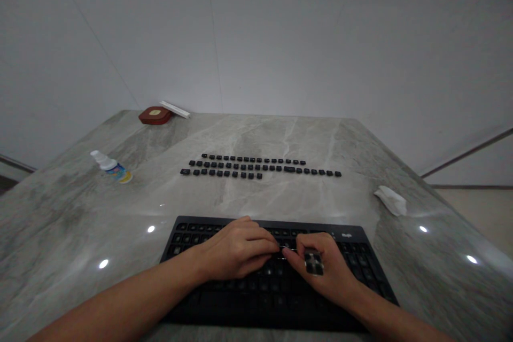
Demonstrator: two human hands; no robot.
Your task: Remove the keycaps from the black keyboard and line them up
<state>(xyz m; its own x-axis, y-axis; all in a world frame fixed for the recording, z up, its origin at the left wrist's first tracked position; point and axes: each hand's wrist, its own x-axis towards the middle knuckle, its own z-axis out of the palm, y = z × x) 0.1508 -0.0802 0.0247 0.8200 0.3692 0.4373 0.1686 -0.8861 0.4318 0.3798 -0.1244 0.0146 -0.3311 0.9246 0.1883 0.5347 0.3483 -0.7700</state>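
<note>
A black keyboard (224, 302) lies on the table in front of me, with part of its key area stripped of caps. My right hand (326, 267) is closed round a wire keycap puller (313, 263), its thin metal wires pointing left over the keys. At the wire ends, the fingertips of my left hand (244, 248) are pressed together; what they pinch, if anything, is hidden. Both hands rest over the middle of the keyboard. Beyond it, loose black keycaps (244, 166) stand in three rows.
To the left lies a spray bottle (114, 167) with a blue and yellow label. A reddish-brown case (154, 115) and a white strip-like box (175, 109) are at the far left edge. Crumpled white tissue (390, 200) is on the right of the marble-patterned table (320, 203).
</note>
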